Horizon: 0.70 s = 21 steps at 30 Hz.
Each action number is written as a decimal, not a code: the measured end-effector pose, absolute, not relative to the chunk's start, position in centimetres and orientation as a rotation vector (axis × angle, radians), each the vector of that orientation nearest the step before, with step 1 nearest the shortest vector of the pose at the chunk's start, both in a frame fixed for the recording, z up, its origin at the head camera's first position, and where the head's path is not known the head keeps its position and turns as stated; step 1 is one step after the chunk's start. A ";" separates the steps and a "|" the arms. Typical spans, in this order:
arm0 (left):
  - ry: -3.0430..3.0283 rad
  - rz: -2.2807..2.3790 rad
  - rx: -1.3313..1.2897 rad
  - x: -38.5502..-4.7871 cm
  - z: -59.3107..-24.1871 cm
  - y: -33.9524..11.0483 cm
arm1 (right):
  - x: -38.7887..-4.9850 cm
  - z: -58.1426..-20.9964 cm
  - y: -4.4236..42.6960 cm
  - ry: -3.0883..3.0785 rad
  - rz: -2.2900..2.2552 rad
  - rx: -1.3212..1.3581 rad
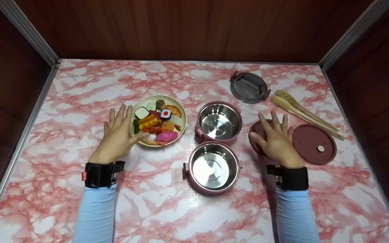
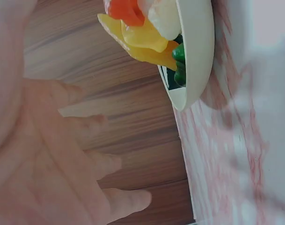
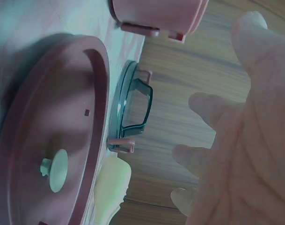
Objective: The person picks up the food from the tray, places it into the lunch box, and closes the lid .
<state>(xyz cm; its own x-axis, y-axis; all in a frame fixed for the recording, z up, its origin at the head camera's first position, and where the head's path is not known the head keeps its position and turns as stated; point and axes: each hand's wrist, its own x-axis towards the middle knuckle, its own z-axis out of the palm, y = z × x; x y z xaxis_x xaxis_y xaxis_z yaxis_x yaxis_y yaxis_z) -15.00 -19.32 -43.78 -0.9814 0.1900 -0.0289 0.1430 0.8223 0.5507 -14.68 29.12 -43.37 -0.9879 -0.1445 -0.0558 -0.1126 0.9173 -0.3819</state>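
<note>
My left hand [image 1: 115, 140] hovers with spread fingers at the left edge of a cream bowl [image 1: 184, 126]. Pieces of play food, among them a pink piece [image 1: 166, 136] and a sushi roll [image 1: 165, 114], fill the bowl. In the left wrist view the palm stands apart from the bowl's wall [image 2: 200, 51]. My right hand [image 1: 277, 141], fingers also spread, is above a dark red lid [image 1: 256, 131] and partly hides it. Beside it lies another dark red lid [image 1: 311, 143] with a pale knob. The right wrist view shows the palm holding nothing.
Two steel-lined pink pots, a rear one [image 1: 221, 121] and a front one [image 1: 211, 168], stand between the hands. Behind them lies a see-through grey lid [image 1: 248, 89] with a handle. A pale spoon [image 1: 299, 112] and a toothed server [image 1: 311, 115] lie at the right. Brown panels [image 1: 187, 30] enclose the table.
</note>
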 end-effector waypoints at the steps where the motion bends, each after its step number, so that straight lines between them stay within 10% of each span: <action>1: 2.918 0.904 0.251 -15.1 -43.7 -19.6 | -14.7 -43.3 29.2 2.996 -0.600 -0.201; 21: 2.632 1.475 -0.380 -16.4 -46.1 -22.7 | -21.7 -40.7 44.7 3.070 -0.351 -0.160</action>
<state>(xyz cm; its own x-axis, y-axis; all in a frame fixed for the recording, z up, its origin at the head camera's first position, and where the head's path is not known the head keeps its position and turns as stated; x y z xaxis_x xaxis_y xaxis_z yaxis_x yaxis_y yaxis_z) -16.45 -22.74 -46.07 -0.9637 -0.1668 -0.2082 -0.2647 0.4994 0.8250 -21.71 44.74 -40.70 -0.9935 -0.1083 -0.0357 -0.0974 0.9688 -0.2278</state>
